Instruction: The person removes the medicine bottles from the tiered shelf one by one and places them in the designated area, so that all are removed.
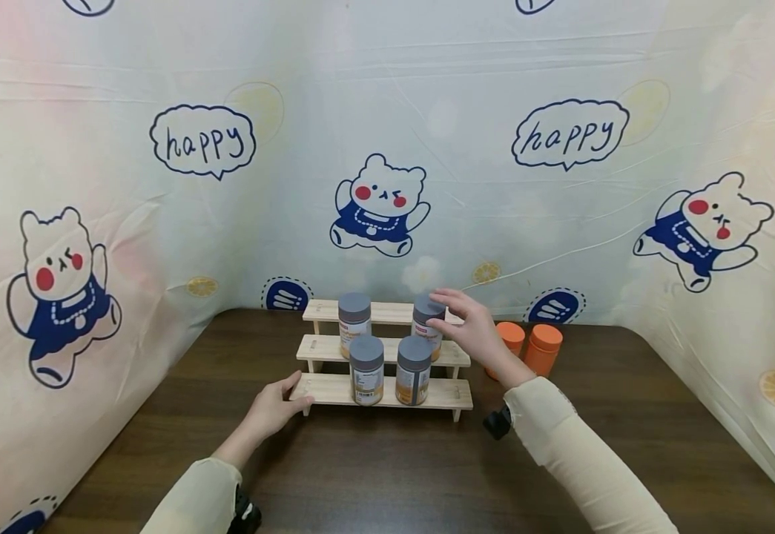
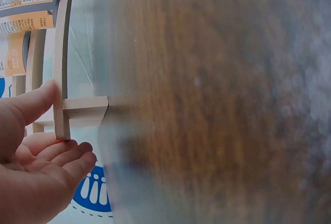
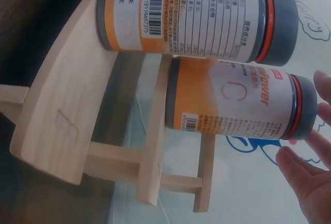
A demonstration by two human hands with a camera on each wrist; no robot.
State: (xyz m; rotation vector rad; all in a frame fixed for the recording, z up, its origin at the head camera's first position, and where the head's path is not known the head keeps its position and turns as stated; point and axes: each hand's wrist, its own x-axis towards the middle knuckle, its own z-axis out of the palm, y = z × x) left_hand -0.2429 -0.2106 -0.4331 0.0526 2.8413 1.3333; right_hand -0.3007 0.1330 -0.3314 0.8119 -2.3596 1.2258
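A pale wooden three-tier rack (image 1: pixel 323 389) stands on the table. My left hand (image 1: pixel 274 408) holds the left end of its lowest shelf; in the left wrist view the thumb lies on the board and the fingers bend around its end. Two grey-lidded jars with white and orange labels, a left one (image 1: pixel 367 371) and a right one (image 1: pixel 413 371), stand upright on that shelf. On the middle tier are a left jar (image 1: pixel 354 326) and a right jar (image 3: pixel 232 100). My right hand (image 1: pixel 470 326) is at the right jar's lid, fingers and thumb spread around it, with a gap at the thumb.
Two orange containers, one (image 1: pixel 511 337) partly behind the right forearm and another (image 1: pixel 543 348), stand on the dark wooden table (image 1: pixel 387 475) right of the rack. A printed cloth (image 1: pixel 387 96) hangs behind and along both sides.
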